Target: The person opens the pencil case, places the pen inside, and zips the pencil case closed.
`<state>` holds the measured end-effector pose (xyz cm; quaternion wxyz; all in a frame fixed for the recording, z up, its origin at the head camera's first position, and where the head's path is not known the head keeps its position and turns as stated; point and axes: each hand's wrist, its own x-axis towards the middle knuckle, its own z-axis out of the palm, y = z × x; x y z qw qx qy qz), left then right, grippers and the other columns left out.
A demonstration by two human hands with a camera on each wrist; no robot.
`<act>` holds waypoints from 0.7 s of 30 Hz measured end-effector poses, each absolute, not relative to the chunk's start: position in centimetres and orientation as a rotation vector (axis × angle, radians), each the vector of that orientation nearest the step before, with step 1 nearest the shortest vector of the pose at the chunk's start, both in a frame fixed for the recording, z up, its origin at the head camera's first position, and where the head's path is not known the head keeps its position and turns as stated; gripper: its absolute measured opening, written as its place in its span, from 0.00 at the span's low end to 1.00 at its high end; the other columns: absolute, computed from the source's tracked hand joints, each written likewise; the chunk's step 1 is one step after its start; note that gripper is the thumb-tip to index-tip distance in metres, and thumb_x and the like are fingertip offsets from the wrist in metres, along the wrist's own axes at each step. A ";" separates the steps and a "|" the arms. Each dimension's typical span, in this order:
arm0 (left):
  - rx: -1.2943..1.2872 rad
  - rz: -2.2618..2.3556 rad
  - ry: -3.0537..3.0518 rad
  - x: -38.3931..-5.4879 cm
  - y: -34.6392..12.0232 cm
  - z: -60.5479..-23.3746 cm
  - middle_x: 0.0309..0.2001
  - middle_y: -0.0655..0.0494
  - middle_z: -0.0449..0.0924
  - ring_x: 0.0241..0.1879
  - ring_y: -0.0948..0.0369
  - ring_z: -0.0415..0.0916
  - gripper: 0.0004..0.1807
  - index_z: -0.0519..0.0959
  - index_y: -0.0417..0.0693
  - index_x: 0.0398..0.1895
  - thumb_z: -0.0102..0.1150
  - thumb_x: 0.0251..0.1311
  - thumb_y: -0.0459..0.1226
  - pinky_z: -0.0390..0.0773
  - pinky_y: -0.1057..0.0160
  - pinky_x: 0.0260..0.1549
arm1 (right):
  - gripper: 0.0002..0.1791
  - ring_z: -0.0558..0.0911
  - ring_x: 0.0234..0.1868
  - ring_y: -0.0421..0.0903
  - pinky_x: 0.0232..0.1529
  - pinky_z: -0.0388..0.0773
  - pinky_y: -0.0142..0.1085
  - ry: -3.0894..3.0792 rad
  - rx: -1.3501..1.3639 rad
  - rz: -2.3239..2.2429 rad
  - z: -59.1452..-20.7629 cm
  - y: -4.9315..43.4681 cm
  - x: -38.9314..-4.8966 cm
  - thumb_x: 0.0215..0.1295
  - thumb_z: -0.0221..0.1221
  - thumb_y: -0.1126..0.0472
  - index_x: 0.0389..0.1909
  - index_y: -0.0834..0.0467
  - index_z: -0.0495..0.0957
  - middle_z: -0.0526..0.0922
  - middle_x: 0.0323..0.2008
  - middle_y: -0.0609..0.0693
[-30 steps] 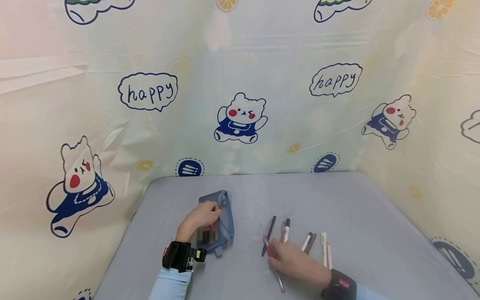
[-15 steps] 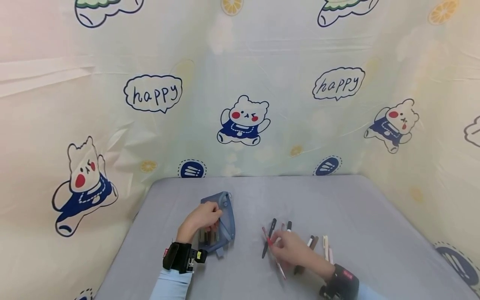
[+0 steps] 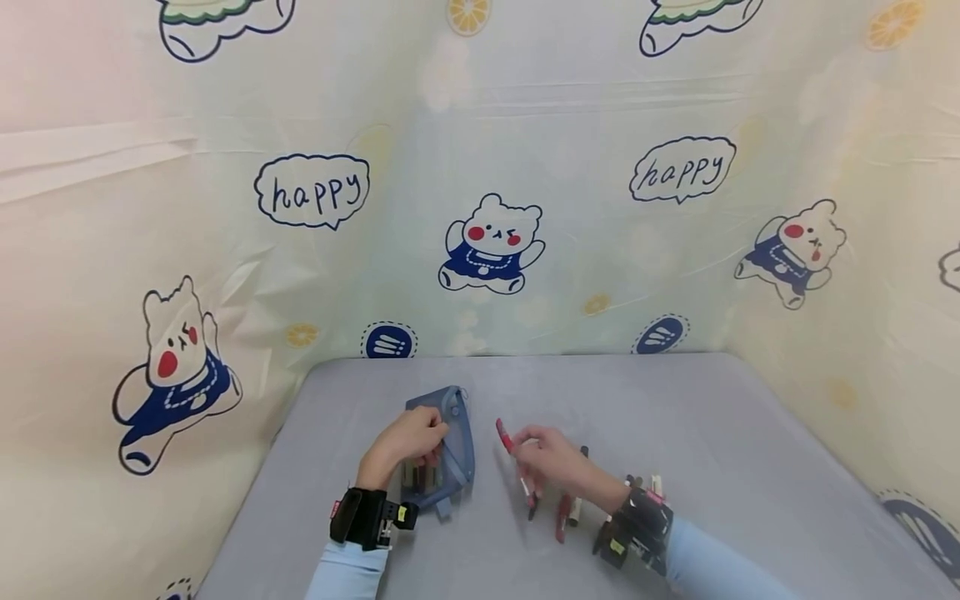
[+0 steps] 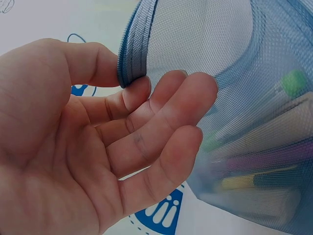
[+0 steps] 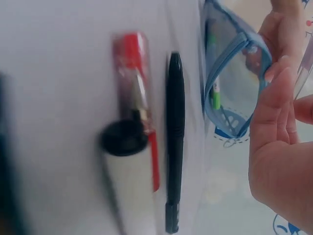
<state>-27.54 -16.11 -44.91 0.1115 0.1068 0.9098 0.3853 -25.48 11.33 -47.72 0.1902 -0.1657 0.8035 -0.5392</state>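
Note:
My left hand (image 3: 408, 439) pinches the zip edge (image 4: 133, 46) of a blue mesh pencil case (image 3: 459, 458) between thumb and forefinger; the other fingers lie loosely beside the mesh. Inside the case, several pens and markers (image 4: 274, 117) show through the netting. Just to the right of the case, my right hand (image 3: 557, 461) holds a red pen with a clear barrel (image 3: 504, 436), tilted above the table. In the right wrist view, the opening of the case gapes, and only a pale sliver of the held pen shows.
Under and beside my right forearm lie loose pens: a black pen (image 5: 175, 137), another red pen (image 5: 132, 51) and a white marker with a black cap (image 5: 128, 181). More lie partly hidden by the wrist camera. A patterned curtain (image 3: 487, 150) hangs behind the grey table (image 3: 637, 400).
My right hand has lifted the red pen and carried it left and away from me, toward the pencil case. My left hand keeps its hold on the case.

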 end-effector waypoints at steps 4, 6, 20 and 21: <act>0.305 1.131 2.668 -27.4 -16.1 -44.9 0.24 0.51 0.78 0.22 0.55 0.80 0.12 0.71 0.45 0.27 0.48 0.69 0.38 0.81 0.54 0.26 | 0.18 0.79 0.19 0.42 0.25 0.80 0.39 2.281 -0.453 -1.512 -47.9 9.9 -26.8 0.68 0.52 0.57 0.53 0.62 0.74 0.82 0.24 0.49; 0.300 1.127 2.667 -27.3 -16.1 -44.9 0.24 0.51 0.78 0.22 0.55 0.80 0.12 0.71 0.45 0.27 0.48 0.69 0.38 0.81 0.54 0.26 | 0.16 0.80 0.20 0.43 0.26 0.80 0.39 2.290 -0.449 -1.501 -48.0 9.3 -27.5 0.68 0.52 0.56 0.52 0.59 0.75 0.82 0.25 0.49; 0.298 1.140 2.659 -27.4 -16.4 -44.8 0.24 0.51 0.79 0.22 0.55 0.81 0.11 0.71 0.45 0.27 0.47 0.69 0.38 0.81 0.54 0.25 | 0.16 0.82 0.21 0.42 0.23 0.78 0.35 2.278 -0.475 -1.493 -48.5 4.7 -31.3 0.69 0.54 0.54 0.50 0.61 0.75 0.85 0.30 0.53; 0.299 1.138 2.660 -27.5 -16.4 -44.8 0.24 0.50 0.79 0.22 0.55 0.80 0.11 0.72 0.44 0.28 0.47 0.69 0.38 0.81 0.53 0.25 | 0.16 0.83 0.22 0.42 0.24 0.78 0.35 2.270 -0.476 -1.500 -48.5 4.5 -31.4 0.70 0.54 0.54 0.50 0.61 0.75 0.86 0.32 0.55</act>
